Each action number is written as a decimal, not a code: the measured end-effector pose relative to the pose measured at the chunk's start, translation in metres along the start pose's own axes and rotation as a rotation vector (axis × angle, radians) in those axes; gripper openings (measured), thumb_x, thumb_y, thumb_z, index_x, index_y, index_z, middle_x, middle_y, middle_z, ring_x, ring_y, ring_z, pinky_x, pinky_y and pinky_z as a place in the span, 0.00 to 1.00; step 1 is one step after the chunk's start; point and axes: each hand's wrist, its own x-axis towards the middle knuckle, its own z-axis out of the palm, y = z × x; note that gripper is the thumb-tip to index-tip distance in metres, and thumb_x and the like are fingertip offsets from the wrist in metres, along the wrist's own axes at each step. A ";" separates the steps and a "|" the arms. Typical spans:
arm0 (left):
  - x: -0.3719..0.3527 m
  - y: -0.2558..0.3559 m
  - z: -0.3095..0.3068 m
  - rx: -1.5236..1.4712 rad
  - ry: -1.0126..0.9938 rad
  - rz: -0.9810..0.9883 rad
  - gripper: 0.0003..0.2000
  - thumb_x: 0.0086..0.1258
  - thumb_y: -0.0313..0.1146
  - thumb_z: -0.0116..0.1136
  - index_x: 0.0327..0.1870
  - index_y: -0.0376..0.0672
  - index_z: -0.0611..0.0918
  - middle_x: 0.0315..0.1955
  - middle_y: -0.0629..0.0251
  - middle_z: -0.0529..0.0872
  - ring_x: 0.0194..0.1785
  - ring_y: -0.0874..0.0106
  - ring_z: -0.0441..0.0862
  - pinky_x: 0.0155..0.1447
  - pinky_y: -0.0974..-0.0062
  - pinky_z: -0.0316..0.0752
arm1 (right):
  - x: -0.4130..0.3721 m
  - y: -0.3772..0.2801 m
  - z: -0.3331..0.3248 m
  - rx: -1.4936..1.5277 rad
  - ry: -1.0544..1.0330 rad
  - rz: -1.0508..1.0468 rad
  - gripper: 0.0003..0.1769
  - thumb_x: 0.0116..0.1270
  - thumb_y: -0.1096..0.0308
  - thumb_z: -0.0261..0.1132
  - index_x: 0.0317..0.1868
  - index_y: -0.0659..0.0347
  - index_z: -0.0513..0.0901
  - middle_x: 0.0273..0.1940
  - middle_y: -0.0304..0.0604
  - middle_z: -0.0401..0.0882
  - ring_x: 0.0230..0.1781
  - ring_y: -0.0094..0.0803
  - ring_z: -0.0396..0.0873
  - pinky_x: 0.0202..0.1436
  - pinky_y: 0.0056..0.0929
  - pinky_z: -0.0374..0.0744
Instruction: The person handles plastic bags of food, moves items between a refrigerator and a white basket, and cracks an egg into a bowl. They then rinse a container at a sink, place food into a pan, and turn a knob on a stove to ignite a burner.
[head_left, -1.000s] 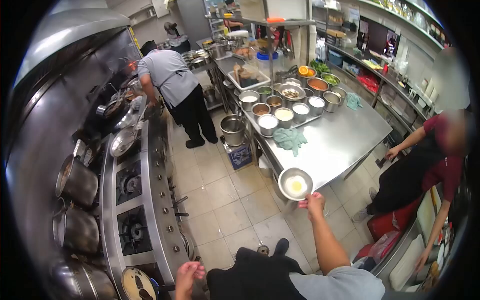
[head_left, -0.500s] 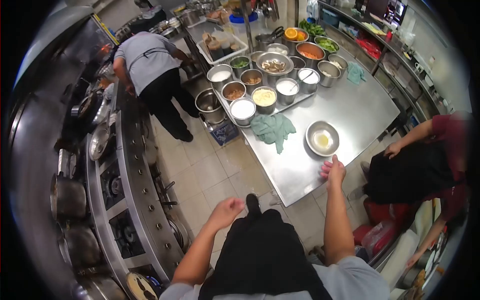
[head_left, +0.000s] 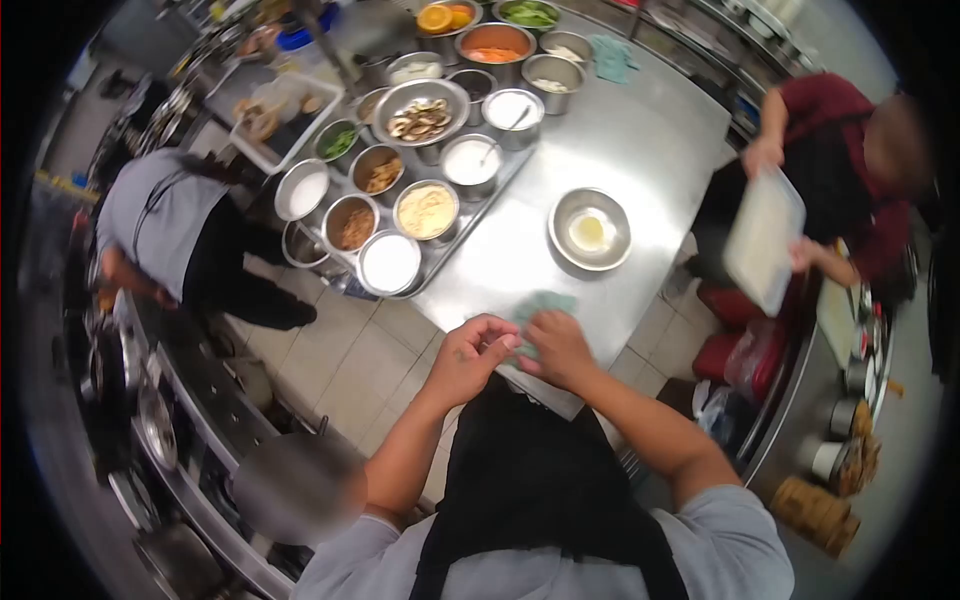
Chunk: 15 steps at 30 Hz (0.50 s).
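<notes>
A green cloth [head_left: 548, 303] is bunched at the near edge of the steel table. My right hand [head_left: 556, 350] is closed over it, fingers curled into the fabric. Close by on the left, my left hand [head_left: 474, 358] is curled with thumb and fingertips together, almost touching my right hand. What it pinches, if anything, is hidden. Beyond my hands stands a steel bowl [head_left: 566, 252] with a small pool of yellowish liquid in its bottom.
A tray [head_left: 470, 232] of steel containers holds white liquids, a yellow mixture [head_left: 426, 211] and sliced mushrooms [head_left: 420, 119]. At right, a person [head_left: 840, 140] holds a white rectangular container or lid [head_left: 764, 240]. Another person [head_left: 160, 220] bends at the stove side on the left.
My view has turned. My hands have come together at the table's near edge, and the green cloth has moved there from beside the tray. The person at right now holds the white rectangular piece.
</notes>
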 end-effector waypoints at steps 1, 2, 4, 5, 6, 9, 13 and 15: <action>0.006 -0.002 -0.001 0.004 -0.046 -0.004 0.09 0.70 0.32 0.57 0.44 0.36 0.78 0.38 0.62 0.84 0.41 0.75 0.82 0.48 0.78 0.76 | -0.021 0.011 -0.015 -0.034 0.009 0.026 0.19 0.47 0.60 0.72 0.36 0.58 0.75 0.40 0.44 0.72 0.45 0.42 0.72 0.45 0.42 0.72; 0.013 -0.004 -0.002 0.005 -0.017 -0.030 0.09 0.70 0.33 0.57 0.43 0.36 0.79 0.36 0.64 0.84 0.38 0.77 0.81 0.45 0.79 0.75 | -0.026 0.019 -0.023 -0.066 0.030 0.075 0.19 0.47 0.60 0.72 0.36 0.58 0.75 0.40 0.44 0.72 0.45 0.42 0.72 0.45 0.42 0.72; 0.031 -0.001 0.009 0.026 -0.003 -0.019 0.09 0.69 0.33 0.58 0.42 0.37 0.80 0.33 0.65 0.85 0.36 0.77 0.80 0.41 0.81 0.74 | -0.050 0.049 -0.049 -0.098 0.118 0.584 0.18 0.49 0.62 0.71 0.36 0.59 0.74 0.40 0.49 0.73 0.41 0.46 0.74 0.43 0.44 0.74; 0.041 0.002 0.015 0.048 -0.011 0.014 0.09 0.69 0.33 0.58 0.42 0.37 0.80 0.32 0.64 0.85 0.35 0.76 0.81 0.40 0.80 0.74 | -0.056 0.062 -0.042 -0.027 0.191 0.639 0.19 0.52 0.61 0.69 0.38 0.62 0.72 0.40 0.52 0.73 0.40 0.50 0.75 0.41 0.46 0.75; 0.052 0.006 0.023 0.082 -0.025 0.032 0.09 0.69 0.34 0.58 0.42 0.37 0.80 0.32 0.64 0.85 0.35 0.76 0.81 0.40 0.80 0.75 | -0.049 0.055 -0.042 0.074 0.129 0.816 0.22 0.55 0.60 0.67 0.45 0.64 0.71 0.44 0.55 0.74 0.44 0.52 0.75 0.46 0.46 0.74; 0.080 0.021 0.047 0.138 -0.007 0.140 0.11 0.69 0.35 0.58 0.41 0.36 0.79 0.32 0.62 0.85 0.34 0.76 0.81 0.40 0.80 0.75 | -0.032 0.037 0.003 0.248 0.121 0.539 0.25 0.57 0.58 0.67 0.49 0.65 0.74 0.47 0.57 0.73 0.49 0.52 0.72 0.55 0.42 0.72; 0.092 0.041 0.087 0.241 -0.020 0.232 0.11 0.70 0.36 0.57 0.39 0.36 0.78 0.31 0.62 0.84 0.33 0.76 0.80 0.39 0.79 0.74 | -0.040 0.018 -0.036 0.400 0.027 0.057 0.29 0.63 0.52 0.64 0.56 0.63 0.73 0.55 0.54 0.71 0.58 0.50 0.70 0.64 0.41 0.67; 0.096 0.023 0.097 0.310 -0.051 0.208 0.12 0.70 0.37 0.57 0.36 0.35 0.78 0.30 0.63 0.84 0.32 0.78 0.77 0.38 0.79 0.72 | -0.076 0.056 -0.059 0.464 -0.025 0.184 0.27 0.65 0.50 0.62 0.54 0.64 0.75 0.53 0.54 0.74 0.57 0.49 0.71 0.62 0.41 0.68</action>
